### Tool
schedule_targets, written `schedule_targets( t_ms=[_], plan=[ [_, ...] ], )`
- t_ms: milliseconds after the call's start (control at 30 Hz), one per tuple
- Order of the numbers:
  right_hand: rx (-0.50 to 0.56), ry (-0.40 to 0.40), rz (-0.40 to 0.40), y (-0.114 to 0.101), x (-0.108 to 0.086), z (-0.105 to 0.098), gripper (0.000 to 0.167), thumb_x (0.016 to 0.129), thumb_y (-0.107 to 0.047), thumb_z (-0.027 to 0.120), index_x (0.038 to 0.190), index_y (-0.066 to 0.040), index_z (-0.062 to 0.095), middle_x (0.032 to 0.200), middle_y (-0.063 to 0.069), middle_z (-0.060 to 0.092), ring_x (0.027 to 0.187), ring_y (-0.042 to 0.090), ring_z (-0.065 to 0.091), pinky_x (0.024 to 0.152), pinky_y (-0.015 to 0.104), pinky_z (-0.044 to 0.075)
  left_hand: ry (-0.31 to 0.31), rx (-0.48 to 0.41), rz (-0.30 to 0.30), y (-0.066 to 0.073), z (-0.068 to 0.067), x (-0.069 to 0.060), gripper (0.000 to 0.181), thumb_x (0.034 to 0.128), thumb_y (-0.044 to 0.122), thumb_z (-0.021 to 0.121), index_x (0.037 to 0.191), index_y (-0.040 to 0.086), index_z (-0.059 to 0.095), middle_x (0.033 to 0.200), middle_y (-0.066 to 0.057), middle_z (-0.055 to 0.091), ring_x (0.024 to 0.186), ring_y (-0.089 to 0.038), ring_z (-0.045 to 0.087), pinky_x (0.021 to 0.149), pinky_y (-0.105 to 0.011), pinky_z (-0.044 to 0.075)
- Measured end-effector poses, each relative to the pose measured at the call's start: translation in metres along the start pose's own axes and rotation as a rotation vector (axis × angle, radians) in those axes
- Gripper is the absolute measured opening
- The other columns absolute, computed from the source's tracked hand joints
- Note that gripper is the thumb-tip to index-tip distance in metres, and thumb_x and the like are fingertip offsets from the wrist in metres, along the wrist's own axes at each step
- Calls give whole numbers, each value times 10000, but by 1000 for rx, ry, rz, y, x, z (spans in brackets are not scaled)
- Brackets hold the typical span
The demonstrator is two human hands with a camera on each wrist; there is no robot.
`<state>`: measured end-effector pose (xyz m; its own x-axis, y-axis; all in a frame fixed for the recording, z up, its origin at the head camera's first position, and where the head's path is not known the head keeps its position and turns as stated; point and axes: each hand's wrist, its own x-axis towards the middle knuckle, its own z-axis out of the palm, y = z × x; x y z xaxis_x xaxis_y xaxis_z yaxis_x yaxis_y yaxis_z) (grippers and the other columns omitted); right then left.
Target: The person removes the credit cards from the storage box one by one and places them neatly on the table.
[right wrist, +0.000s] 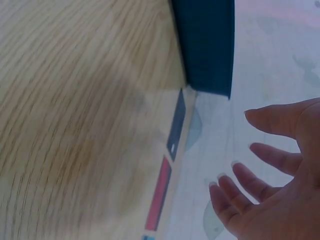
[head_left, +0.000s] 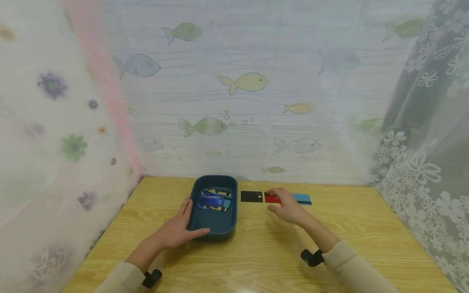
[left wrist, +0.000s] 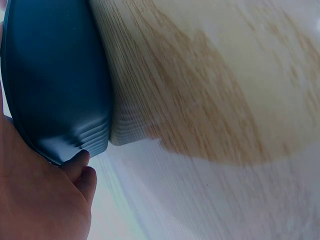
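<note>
A dark blue plastic bin (head_left: 211, 224) stands on the table, with a loose pile of cards (head_left: 213, 200) inside. My left hand (head_left: 176, 230) holds the bin at its near left corner, thumb along the front rim and fingers against the left side. The left wrist view shows fingers (left wrist: 80, 170) bent against the bin wall. Right of the bin, a black card (head_left: 251, 196), a red card (head_left: 271, 198) and a light blue card (head_left: 302, 198) lie in a row. Above the red card hovers my right hand (head_left: 287, 207), fingers spread and apart, holding nothing; it partly covers the red and light blue cards.
The wood-grain table (head_left: 256, 260) spreads out in front of both arms. A fish-print curtain (head_left: 242, 134) hangs along its back edge, and flowered sheets hang at both sides. Each wrist carries a small black device (head_left: 311, 258).
</note>
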<state>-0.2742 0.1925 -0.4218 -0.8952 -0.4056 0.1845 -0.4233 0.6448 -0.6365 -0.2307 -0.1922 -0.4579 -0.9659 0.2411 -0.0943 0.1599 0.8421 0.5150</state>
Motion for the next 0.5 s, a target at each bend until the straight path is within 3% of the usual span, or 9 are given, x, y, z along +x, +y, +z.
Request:
schedule_targets(
  t_ms=[500],
  plan=[
    [122,-64,-47,-27,10,27,417,1011,-135,646,1402,-16,565,1396,216,495,1273,468,515,1029,597,451,-1,-5,4,2,-2,-2,1291,818,822,611,1647,78,-40,1718,-86,-117,1392,-456,455,1054,-605,431]
  ],
)
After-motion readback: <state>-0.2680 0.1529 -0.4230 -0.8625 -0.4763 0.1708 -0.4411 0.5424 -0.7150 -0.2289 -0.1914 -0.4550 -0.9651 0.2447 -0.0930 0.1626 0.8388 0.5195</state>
